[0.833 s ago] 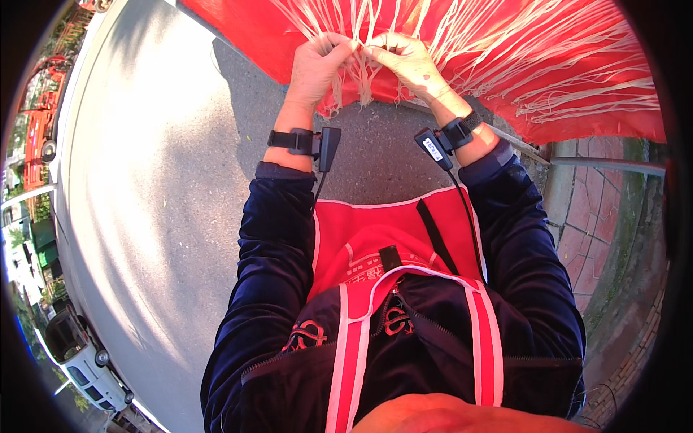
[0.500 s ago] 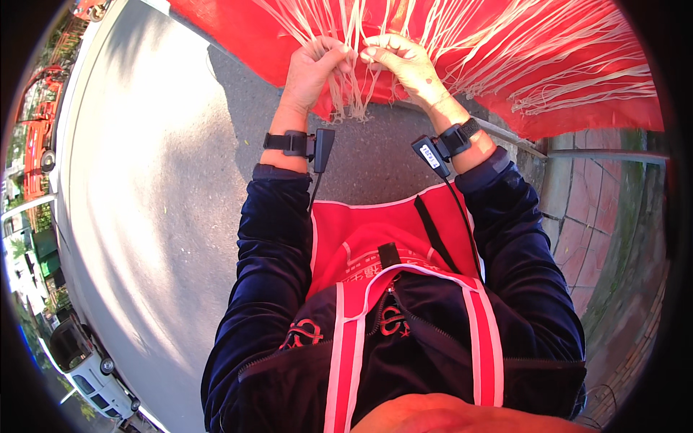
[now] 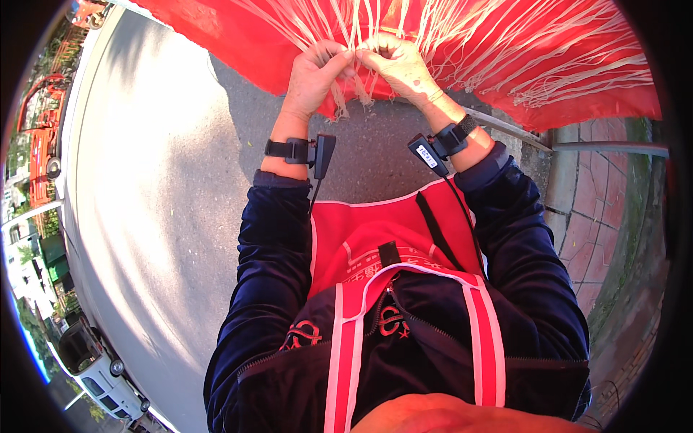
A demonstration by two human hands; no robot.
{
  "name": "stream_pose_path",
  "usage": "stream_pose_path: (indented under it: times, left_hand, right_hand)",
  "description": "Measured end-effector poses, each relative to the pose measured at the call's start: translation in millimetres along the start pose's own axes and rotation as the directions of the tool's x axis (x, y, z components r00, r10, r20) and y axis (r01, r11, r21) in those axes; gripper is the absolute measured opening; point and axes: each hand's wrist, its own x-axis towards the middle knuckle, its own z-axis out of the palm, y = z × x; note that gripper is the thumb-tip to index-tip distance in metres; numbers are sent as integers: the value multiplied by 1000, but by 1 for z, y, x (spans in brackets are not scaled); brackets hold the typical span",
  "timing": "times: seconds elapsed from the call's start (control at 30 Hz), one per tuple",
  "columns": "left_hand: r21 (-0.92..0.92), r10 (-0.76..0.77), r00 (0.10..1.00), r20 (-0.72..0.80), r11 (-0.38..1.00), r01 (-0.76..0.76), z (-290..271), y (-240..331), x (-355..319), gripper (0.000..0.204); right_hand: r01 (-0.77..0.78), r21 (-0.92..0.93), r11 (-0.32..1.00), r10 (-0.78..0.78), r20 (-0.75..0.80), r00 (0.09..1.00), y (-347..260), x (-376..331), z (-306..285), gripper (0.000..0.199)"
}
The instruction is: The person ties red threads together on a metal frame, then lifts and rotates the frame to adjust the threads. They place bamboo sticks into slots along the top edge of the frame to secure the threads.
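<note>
My left hand (image 3: 312,73) and right hand (image 3: 398,66) meet fingertip to fingertip ahead of me, among the cords (image 3: 361,43) hanging over the cloth (image 3: 577,79). The road (image 3: 159,180) lies below and to my left, the brick paving (image 3: 585,238) to my right.

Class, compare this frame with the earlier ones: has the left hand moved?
Yes. The left hand has shifted slightly right, toward the right hand, among the white cords, judged against the red cloth.

Grey asphalt road (image 3: 180,180), white van (image 3: 94,368) (parked), brick pavement (image 3: 585,238)
</note>
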Motion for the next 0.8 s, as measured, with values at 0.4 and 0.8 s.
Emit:
stream_pose_path:
  times: [0.4, 0.8]
  left_hand:
    - [35, 45, 996, -76, 998, -42, -14, 13, -4, 11]
    - [28, 21, 1000, 5, 999, -21, -2, 9, -5, 11]
  right_hand:
    - [15, -11, 1000, -16, -94, 995, -17, -3, -10, 17]
    - [69, -129, 989, -63, 48, 997, -23, -3, 4, 11]
